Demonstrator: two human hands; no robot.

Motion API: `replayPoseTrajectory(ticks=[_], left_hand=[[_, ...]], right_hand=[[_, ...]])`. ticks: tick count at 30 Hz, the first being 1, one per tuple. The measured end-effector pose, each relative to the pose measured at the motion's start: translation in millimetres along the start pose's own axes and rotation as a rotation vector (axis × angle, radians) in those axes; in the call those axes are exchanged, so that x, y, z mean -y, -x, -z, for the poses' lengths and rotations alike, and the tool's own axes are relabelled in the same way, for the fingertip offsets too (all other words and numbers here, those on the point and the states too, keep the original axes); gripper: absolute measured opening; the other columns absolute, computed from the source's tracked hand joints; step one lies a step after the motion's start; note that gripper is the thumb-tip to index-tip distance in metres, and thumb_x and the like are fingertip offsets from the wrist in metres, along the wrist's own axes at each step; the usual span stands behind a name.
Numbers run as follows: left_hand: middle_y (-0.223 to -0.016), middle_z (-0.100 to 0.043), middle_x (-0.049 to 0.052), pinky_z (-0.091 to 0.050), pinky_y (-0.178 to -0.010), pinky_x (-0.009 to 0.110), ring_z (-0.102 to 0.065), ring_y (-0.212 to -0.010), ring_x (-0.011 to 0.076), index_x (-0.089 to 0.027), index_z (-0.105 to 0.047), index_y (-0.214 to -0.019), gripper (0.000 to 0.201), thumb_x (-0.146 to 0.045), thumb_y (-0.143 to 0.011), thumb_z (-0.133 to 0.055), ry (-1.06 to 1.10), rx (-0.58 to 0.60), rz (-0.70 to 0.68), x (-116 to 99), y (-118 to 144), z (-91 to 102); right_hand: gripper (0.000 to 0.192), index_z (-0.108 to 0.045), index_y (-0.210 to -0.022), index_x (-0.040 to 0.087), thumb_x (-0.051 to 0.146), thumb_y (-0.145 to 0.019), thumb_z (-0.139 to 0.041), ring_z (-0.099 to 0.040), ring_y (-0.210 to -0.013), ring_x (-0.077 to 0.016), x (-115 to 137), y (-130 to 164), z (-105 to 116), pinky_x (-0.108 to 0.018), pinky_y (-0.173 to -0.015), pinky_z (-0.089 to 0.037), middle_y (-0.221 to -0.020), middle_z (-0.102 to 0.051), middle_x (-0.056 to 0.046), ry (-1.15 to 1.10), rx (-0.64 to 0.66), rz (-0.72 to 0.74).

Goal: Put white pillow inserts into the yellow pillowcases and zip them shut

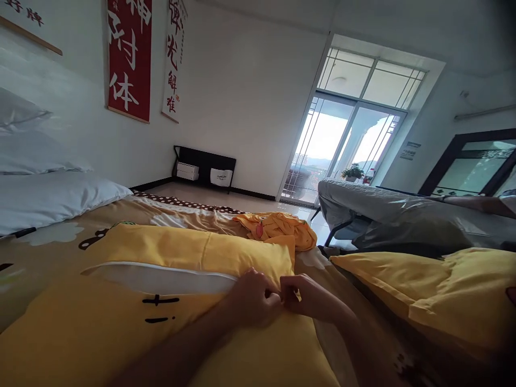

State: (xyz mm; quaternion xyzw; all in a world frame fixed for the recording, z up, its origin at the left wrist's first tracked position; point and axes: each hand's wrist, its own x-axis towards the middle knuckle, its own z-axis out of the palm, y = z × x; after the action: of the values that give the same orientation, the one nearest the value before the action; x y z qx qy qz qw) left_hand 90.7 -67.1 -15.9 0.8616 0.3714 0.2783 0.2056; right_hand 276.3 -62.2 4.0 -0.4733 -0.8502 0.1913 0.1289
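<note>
A stuffed yellow pillowcase (145,242) lies on the bed before me. Through a long slit across it shows the white inner pillow (161,278), and a thin pale line edges the opening. At the slit's right end my left hand (255,296) is closed, pinching the pillowcase fabric. My right hand (308,298) meets it there, thumb and finger pressed together on the same cloth. Whether a zipper pull lies between the fingers is hidden. Black printed marks show below the slit.
Another yellow pillow (455,285) rests at the right. Behind the pillowcase lies a crumpled orange-yellow cloth (282,228). White pillows (60,196) are stacked at the left on the patterned bedsheet (60,242). A plastic-covered table (363,199) stands beyond, near a glass door.
</note>
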Motion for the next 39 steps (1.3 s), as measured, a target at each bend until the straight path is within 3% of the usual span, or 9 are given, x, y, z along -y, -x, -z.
replayPoseTrajectory(ticks=[5, 10, 16, 19, 26, 30, 33, 36, 39], left_hand=[[-0.069, -0.067, 0.002, -0.036, -0.058, 0.024, -0.055, -0.063, 0.0133, -0.017, -0.070, -0.078, 0.023, -0.026, -0.077, -0.048, 0.070, -0.089, 0.165, 1.0, -1.7, -5.9], [-0.083, -0.069, 0.002, -0.038, -0.063, 0.023, -0.059, -0.073, 0.0157, -0.022, -0.068, -0.092, 0.022, -0.029, -0.078, -0.052, 0.003, -0.107, 0.071, 6.6, -1.1, -11.6], [-0.080, -0.069, -0.002, -0.036, -0.061, 0.022, -0.058, -0.069, 0.0128, -0.026, -0.072, -0.078, 0.018, -0.031, -0.077, -0.055, -0.017, -0.031, 0.029, 8.4, -2.9, -13.3], [-0.080, -0.070, -0.003, -0.036, -0.059, 0.022, -0.059, -0.068, 0.0122, -0.028, -0.073, -0.081, 0.019, -0.028, -0.076, -0.055, -0.029, -0.016, 0.014, 8.0, -4.9, -13.7], [-0.081, -0.073, 0.002, -0.044, -0.064, 0.026, -0.065, -0.073, 0.0187, -0.026, -0.075, -0.082, 0.023, -0.029, -0.077, -0.053, -0.208, 0.079, 0.132, -2.6, -16.6, -14.6], [-0.086, -0.073, 0.007, -0.048, -0.070, 0.030, -0.067, -0.081, 0.0225, -0.023, -0.075, -0.085, 0.026, -0.027, -0.079, -0.049, -0.278, 0.114, 0.177, -8.5, -19.8, -17.7], [-0.087, -0.073, 0.007, -0.050, -0.072, 0.030, -0.067, -0.082, 0.0227, -0.022, -0.074, -0.082, 0.025, -0.028, -0.079, -0.050, -0.278, 0.098, 0.168, -9.8, -19.5, -20.0], [-0.089, -0.072, 0.010, -0.052, -0.072, 0.032, -0.068, -0.085, 0.0245, -0.019, -0.073, -0.082, 0.022, -0.027, -0.078, -0.053, -0.309, 0.097, 0.189, -10.2, -22.3, -21.9], [-0.095, -0.072, 0.013, -0.054, -0.075, 0.036, -0.067, -0.089, 0.0275, -0.016, -0.072, -0.088, 0.022, -0.023, -0.078, -0.053, -0.344, 0.111, 0.203, -11.0, -28.2, -24.1]], right_hand=[[0.011, -0.047, -0.058, 0.017, 0.007, -0.060, -0.048, -0.040, -0.057, -0.0081, -3.3, 0.6, -3.5, -0.020, -0.053, -0.028, -0.059, -0.050, 0.005, -0.002, -0.009, -0.010], [0.011, -0.044, -0.057, 0.018, 0.011, -0.061, -0.052, -0.038, -0.057, -0.0083, -7.9, 0.3, -6.7, -0.020, -0.053, -0.029, -0.059, -0.049, 0.005, -0.044, -0.021, -0.005], [0.008, -0.049, -0.057, 0.017, 0.011, -0.061, -0.051, -0.037, -0.058, -0.0084, -7.2, -1.1, -6.0, -0.020, -0.054, -0.028, -0.057, -0.047, 0.005, -0.025, -0.019, -0.004], [0.008, -0.049, -0.057, 0.017, 0.010, -0.061, -0.051, -0.038, -0.058, -0.0080, -8.6, -1.0, -5.9, -0.020, -0.054, -0.028, -0.057, -0.048, 0.006, -0.015, -0.020, -0.002], [0.006, -0.051, -0.059, 0.017, 0.013, -0.062, -0.054, -0.039, -0.059, -0.0083, -17.2, -1.8, -6.1, -0.020, -0.055, -0.029, -0.058, -0.049, 0.005, -0.006, -0.020, -0.020], [0.003, -0.053, -0.065, 0.017, 0.015, -0.063, -0.053, -0.044, -0.061, -0.0091, -24.9, -7.5, -2.8, -0.020, -0.056, -0.033, -0.063, -0.053, 0.004, -0.134, 0.011, -0.015], [0.006, -0.053, -0.072, 0.017, 0.020, -0.068, -0.050, -0.046, -0.053, -0.0094, -34.0, -11.7, -0.1, -0.020, -0.050, -0.033, -0.058, -0.051, 0.004, -0.248, 0.002, -0.126], [0.009, -0.054, -0.071, 0.016, 0.017, -0.064, -0.050, -0.046, -0.048, -0.0094, -41.3, -12.6, 0.0, -0.020, -0.045, -0.031, -0.053, -0.051, 0.004, -0.180, 0.093, -0.249], [0.014, -0.057, -0.066, 0.015, 0.012, -0.056, -0.049, -0.045, -0.052, -0.0081, -43.1, -11.9, -2.5, -0.019, -0.047, -0.031, -0.056, -0.053, 0.004, -0.138, 0.188, -0.221]])
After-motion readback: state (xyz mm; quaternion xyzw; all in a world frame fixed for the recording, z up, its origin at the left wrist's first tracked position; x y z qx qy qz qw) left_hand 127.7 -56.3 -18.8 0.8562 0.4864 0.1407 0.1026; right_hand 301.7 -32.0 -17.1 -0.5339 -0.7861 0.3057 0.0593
